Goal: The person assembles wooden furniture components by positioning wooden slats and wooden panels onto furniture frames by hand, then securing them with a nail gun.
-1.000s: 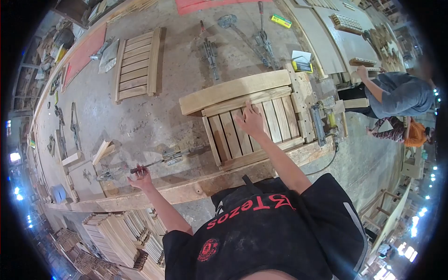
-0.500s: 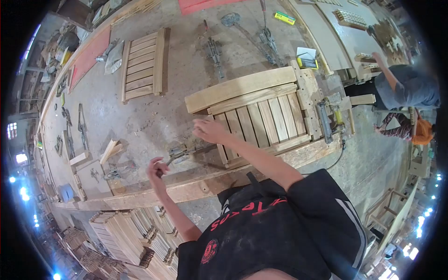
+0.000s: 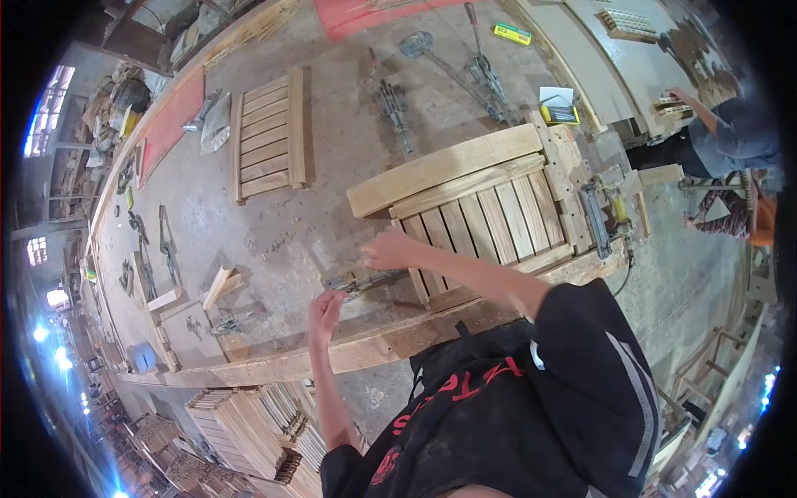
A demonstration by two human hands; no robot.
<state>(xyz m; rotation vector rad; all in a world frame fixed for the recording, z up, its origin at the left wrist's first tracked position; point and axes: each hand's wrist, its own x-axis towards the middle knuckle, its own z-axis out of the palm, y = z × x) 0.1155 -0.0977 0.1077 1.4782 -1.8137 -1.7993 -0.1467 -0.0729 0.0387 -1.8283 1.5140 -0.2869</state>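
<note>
My left hand is closed, with its fingers bent at the near end of a metal clamp. Whatever lies inside those fingers is too small to make out. My right hand hovers over the left end of a slatted wooden panel. Its fingers are curled together above the clamp, and anything they hold is hidden. Along the panel's far side runs a thick curved wooden board. My right forearm passes over the panel's near left corner.
Another slatted panel lies further back. Metal clamps rest at the far side, near a yellow box. Small wood offcuts sit to the left. A metal clamping fixture stands at the right edge. A co-worker works beyond it.
My left hand has moved right and now meets the clamp end; the dark object seen in it is out of sight. My right hand's fingers have curled in. The view has shifted slightly.
</note>
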